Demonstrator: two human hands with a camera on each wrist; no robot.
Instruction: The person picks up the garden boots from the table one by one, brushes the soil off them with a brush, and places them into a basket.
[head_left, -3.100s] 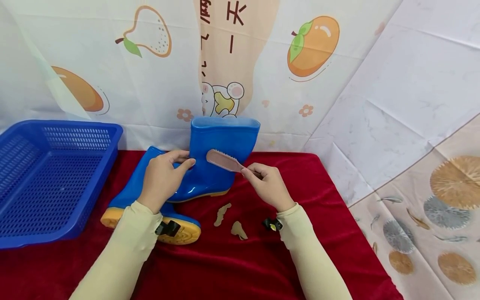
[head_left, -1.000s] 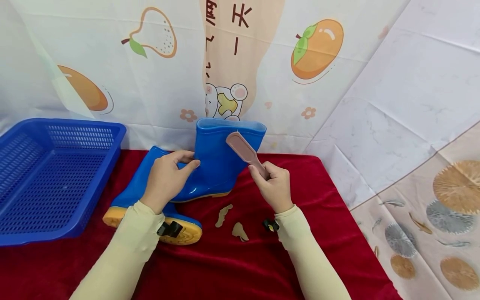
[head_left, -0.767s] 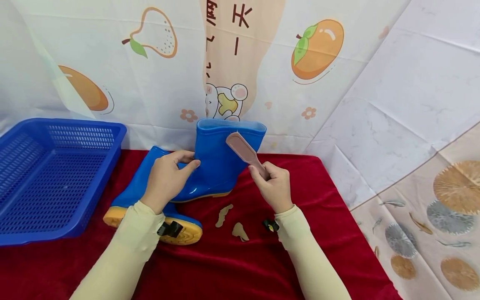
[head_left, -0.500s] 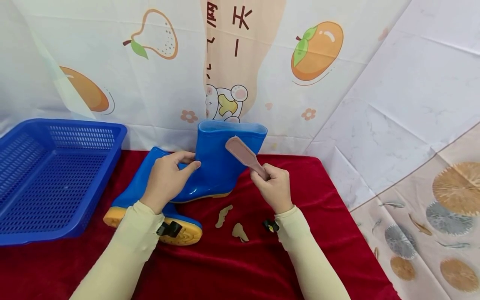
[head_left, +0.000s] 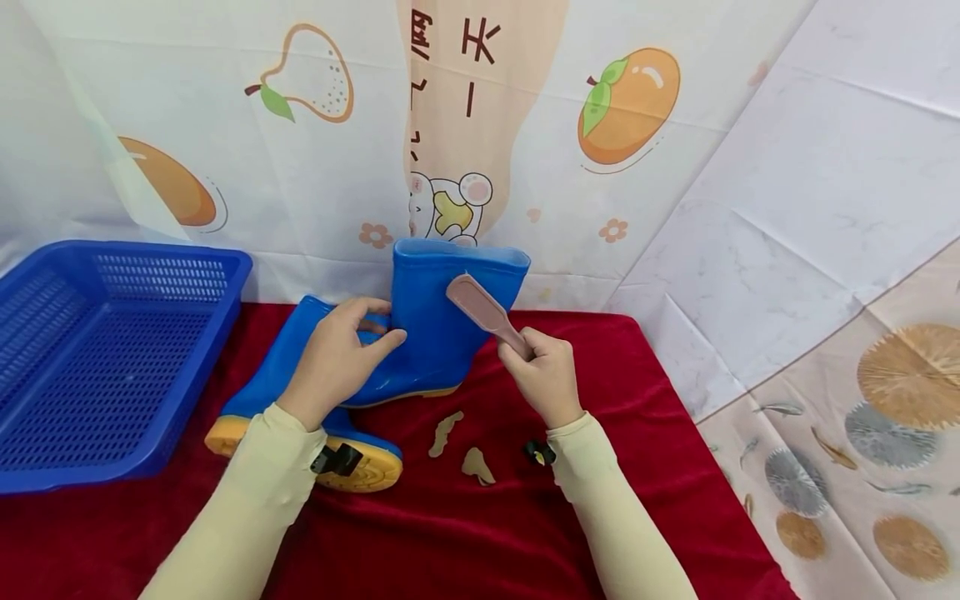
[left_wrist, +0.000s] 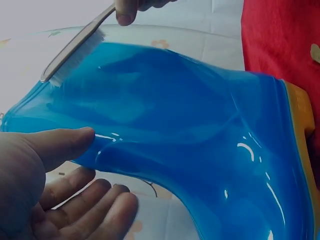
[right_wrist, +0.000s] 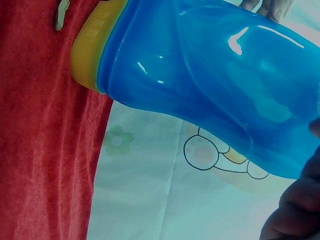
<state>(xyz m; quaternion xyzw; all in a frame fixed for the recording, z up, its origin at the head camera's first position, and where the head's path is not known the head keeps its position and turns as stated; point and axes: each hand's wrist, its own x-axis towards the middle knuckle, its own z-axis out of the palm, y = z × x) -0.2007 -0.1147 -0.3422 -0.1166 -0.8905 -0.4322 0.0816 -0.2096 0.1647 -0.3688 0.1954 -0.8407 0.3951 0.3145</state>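
A blue rubber boot (head_left: 431,333) with a yellow sole stands upright near the back of the table. My right hand (head_left: 546,373) grips the handle of a brown brush (head_left: 480,304). In the left wrist view, the white bristles (left_wrist: 82,57) of the brush face the upper shaft of the boot. My left hand (head_left: 337,354) is at the other side of the shaft; its thumb (left_wrist: 65,145) overlaps the boot's edge and the fingers are loosely bent beside it. A second blue boot (head_left: 277,358) lies on its side beneath the left forearm, partly hidden.
At the left stands a blue perforated plastic basket (head_left: 112,375). Two beige scraps (head_left: 445,433) lie on the red cloth (head_left: 420,542) in front of the boot. A printed white curtain (head_left: 337,167) hangs behind the table.
The brush went from low across the shaft to higher up near the rim, its handle tilting steeper, then dipped slightly. The left thumb and fingers have spread a little apart.
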